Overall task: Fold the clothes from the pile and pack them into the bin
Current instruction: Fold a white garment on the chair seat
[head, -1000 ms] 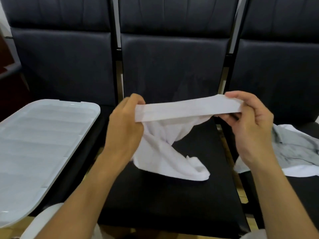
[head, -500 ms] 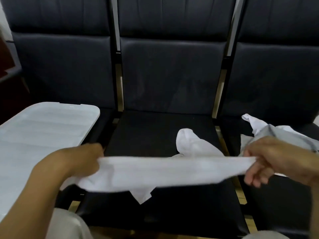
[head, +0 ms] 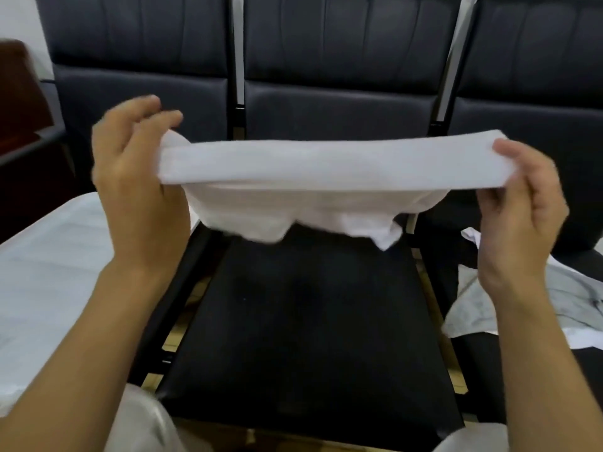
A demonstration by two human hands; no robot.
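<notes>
A white garment (head: pixel 332 164) is gripped at both ends by curled fingers of the left hand (head: pixel 137 187) and right hand (head: pixel 522 203), stretched flat, the rest drooping underneath.

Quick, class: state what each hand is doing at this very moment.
Left hand: holding one end of the white garment.
Right hand: holding its other end.

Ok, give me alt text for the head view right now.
Both hands, left hand and right hand, hold a white garment stretched flat above a black chair seat. A white lid lies left, grey clothes right.
</notes>
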